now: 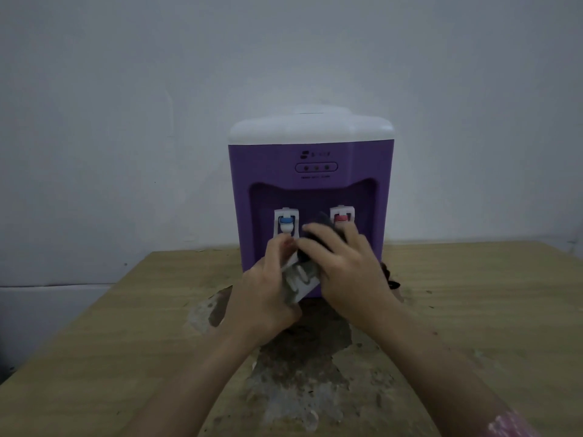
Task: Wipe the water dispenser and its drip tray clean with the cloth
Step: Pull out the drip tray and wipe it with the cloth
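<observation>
Worn wooden table (473,310), purple water dispenser (310,171) at the wall. Left hand (268,298) grips the drip tray (299,280) by its edge, light, stiff plastic, probably slick; right hand (350,266) presses the soft dark cloth (325,227) onto it.

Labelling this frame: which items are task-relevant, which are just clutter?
In play:
water dispenser
drip tray, held by left hand
dark cloth, under right hand

Lying about:
dark object beside the dispenser
worn table

Dim, soft, slightly blurred wide-angle view
</observation>
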A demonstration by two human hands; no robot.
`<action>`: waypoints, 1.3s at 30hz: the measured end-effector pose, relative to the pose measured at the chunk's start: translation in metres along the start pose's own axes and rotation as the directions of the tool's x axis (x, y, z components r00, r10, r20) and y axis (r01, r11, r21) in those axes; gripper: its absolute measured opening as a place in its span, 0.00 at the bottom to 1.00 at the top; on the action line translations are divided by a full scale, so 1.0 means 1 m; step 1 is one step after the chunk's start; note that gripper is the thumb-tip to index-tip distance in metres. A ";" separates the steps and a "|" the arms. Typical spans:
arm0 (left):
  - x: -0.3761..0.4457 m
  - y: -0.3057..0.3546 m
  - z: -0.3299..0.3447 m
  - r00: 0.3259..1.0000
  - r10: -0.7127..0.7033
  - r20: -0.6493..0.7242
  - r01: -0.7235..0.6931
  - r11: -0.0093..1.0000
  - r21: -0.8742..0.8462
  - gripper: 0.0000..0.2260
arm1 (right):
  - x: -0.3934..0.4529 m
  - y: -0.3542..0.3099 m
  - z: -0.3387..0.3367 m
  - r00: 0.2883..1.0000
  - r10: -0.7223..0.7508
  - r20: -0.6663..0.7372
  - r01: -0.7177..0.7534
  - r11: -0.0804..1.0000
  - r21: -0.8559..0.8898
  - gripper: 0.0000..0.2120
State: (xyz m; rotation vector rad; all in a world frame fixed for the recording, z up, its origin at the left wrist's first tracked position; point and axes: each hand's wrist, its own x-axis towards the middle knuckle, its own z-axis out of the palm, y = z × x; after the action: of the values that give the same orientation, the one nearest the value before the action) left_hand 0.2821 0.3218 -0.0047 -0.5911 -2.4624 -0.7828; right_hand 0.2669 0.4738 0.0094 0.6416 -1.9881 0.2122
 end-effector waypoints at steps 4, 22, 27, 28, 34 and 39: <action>-0.008 -0.008 -0.001 0.999 -0.006 -0.038 0.006 1.000 -0.002 0.42 | -0.002 0.017 0.003 0.995 0.061 0.085 -0.060 0.998 -0.016 0.19; -0.005 -0.011 -0.021 0.993 -0.014 0.119 0.052 0.946 -0.320 0.42 | 0.003 0.031 -0.025 0.743 0.532 0.406 -0.640 0.386 0.665 0.11; -0.002 -0.012 -0.025 0.988 0.058 0.141 0.001 0.924 -0.382 0.43 | -0.002 0.030 -0.032 0.704 0.479 0.524 -0.653 0.147 0.743 0.11; 0.000 -0.011 -0.025 0.988 0.070 0.140 -0.013 0.929 -0.369 0.44 | -0.004 0.031 -0.032 0.688 0.500 0.526 -0.650 0.103 0.753 0.11; 0.002 -0.018 -0.027 0.985 -0.039 -0.169 0.000 0.974 -0.225 0.45 | -0.020 0.038 -0.026 0.507 0.674 0.538 -0.541 -0.237 0.807 0.11; -0.009 -0.021 -0.019 0.910 -0.386 -0.154 0.187 0.711 -0.678 0.36 | -0.028 0.035 -0.020 0.464 0.681 0.566 -0.485 -0.339 0.806 0.19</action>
State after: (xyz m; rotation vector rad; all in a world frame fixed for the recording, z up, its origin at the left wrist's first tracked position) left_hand 0.2843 0.2925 -0.0050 -0.2729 -1.9882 -1.7674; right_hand 0.2742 0.5211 -0.0012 0.1196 -1.4779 2.4643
